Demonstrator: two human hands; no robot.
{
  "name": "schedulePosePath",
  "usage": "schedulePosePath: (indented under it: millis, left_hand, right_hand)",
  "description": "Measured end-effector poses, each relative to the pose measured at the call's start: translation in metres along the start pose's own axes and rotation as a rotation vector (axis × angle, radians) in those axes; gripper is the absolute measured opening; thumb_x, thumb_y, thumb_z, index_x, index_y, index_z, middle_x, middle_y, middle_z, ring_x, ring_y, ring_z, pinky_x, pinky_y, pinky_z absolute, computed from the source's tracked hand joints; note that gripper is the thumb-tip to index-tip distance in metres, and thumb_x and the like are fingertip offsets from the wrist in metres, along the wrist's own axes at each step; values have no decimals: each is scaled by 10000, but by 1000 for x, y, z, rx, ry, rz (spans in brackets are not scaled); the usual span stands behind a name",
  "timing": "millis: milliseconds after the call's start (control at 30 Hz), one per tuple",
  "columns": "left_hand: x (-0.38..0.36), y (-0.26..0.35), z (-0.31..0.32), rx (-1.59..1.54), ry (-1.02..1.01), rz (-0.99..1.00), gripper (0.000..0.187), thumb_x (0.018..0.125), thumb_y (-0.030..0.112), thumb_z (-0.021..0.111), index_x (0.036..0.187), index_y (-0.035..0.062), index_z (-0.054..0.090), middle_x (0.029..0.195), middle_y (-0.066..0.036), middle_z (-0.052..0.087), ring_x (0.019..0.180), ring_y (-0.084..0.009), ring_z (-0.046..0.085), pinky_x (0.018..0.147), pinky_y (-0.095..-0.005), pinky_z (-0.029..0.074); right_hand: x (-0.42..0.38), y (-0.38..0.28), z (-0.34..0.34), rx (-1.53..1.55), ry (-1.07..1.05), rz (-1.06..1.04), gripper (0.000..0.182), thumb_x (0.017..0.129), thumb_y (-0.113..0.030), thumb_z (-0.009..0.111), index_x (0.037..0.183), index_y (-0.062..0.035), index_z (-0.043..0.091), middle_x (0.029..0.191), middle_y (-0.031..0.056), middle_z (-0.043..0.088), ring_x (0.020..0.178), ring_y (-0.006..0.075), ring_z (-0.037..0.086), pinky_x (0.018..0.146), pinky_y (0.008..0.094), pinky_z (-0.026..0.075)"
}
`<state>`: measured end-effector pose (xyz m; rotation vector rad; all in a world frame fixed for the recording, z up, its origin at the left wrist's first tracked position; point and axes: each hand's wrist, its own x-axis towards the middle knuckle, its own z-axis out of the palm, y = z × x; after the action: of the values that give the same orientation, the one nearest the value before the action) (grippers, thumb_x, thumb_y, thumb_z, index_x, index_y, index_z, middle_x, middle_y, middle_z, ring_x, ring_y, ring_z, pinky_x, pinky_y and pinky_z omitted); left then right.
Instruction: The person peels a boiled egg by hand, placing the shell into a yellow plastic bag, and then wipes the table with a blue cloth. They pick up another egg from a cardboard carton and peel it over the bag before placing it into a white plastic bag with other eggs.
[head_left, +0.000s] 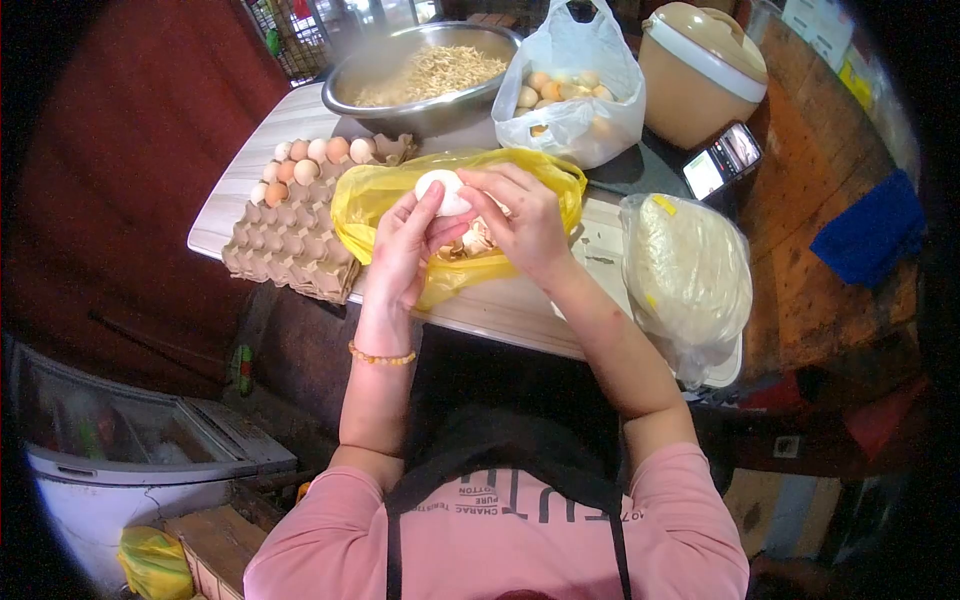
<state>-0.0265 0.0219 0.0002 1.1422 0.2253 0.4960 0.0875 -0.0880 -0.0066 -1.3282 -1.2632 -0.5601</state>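
Observation:
My left hand [402, 240] is closed around a white egg [441, 191], its thumb along the near side. My right hand [522, 215] meets it from the right, fingers bent and pinched at the egg's edge; whether a bit of shell is between them I cannot make out. Both hands are above an open yellow plastic bag [358, 205], in which broken eggshells [478, 240] lie. Left of the bag is a cardboard egg tray [285, 245], with several brown and pale eggs [305, 172] in its far cups.
Behind stand a metal basin [425, 118] of pale shredded food, a white plastic bag [622, 95] of eggs and a tan lidded container [700, 75]. A lit phone [722, 160] leans before the container. A full clear bag [690, 265] lies at the table's right.

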Motion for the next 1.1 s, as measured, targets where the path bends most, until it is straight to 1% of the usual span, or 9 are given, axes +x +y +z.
schedulePosePath:
  millis: [167,500,600,700,767,800,867,967,1100]
  left_hand:
    - [-1,0,5,48,1,-3,358,941,282,571,1139,-16,566,1015,-110,660,888,-159,666,778,-251,547]
    - [-3,-1,2,72,20,-15,293,916,249,615,1114,32,601,993,-53,669,840,-97,640,693,-196,499]
    - [-1,-2,-2,17,48,39,280,903,238,634,1104,43,617,984,-36,667,815,-77,619,674,-198,495]
    - [-1,0,0,33,49,56,288,888,226,654,1107,42,621,974,-25,665,788,-63,601,658,-195,486]
    - [-2,1,4,60,64,59,290,882,223,661,1103,39,623,975,-23,664,784,-62,599,654,-190,476]
    - [-2,2,5,89,80,61,292,876,219,668,1100,36,625,976,-21,664,780,-60,596,649,-185,466]
    - [-2,1,3,123,71,68,300,874,218,670,1105,32,623,968,-21,663,779,-57,593,647,-180,454]
    - [-2,3,0,180,47,103,318,869,215,675,1116,23,619,950,-20,663,775,-51,587,643,-178,433]
    - [-5,3,-1,252,35,134,374,858,196,686,1169,8,597,920,-19,663,765,-46,583,644,-182,422]
  right_hand:
    - [-2,0,-2,-280,8,-172,136,768,-79,661,891,-42,618,751,108,598,688,288,597,628,379,484]
    - [0,5,-3,-313,46,-127,71,800,-61,618,842,-36,566,750,120,562,690,304,577,626,393,479]
    - [-4,7,-2,-238,-21,8,68,835,-78,607,856,-16,590,802,135,594,730,316,593,651,393,486]
    - [-8,9,2,-8,-97,166,124,873,-115,598,900,3,621,871,158,622,752,311,613,664,380,492]
    - [-8,8,4,79,-76,228,177,888,-119,592,994,15,640,888,158,634,724,250,633,635,334,501]
    - [-7,4,5,82,-75,226,177,888,-119,592,994,15,640,888,158,634,724,250,633,635,334,501]
    - [-5,-4,5,285,-31,355,205,894,-98,583,1054,16,641,857,140,630,682,179,622,590,292,496]
    - [-6,-5,2,266,-81,357,209,893,-66,574,1074,12,645,842,121,625,668,136,609,569,265,494]
    - [-6,-9,2,281,-58,374,183,889,-53,571,1039,12,654,840,130,622,676,177,611,598,288,495]
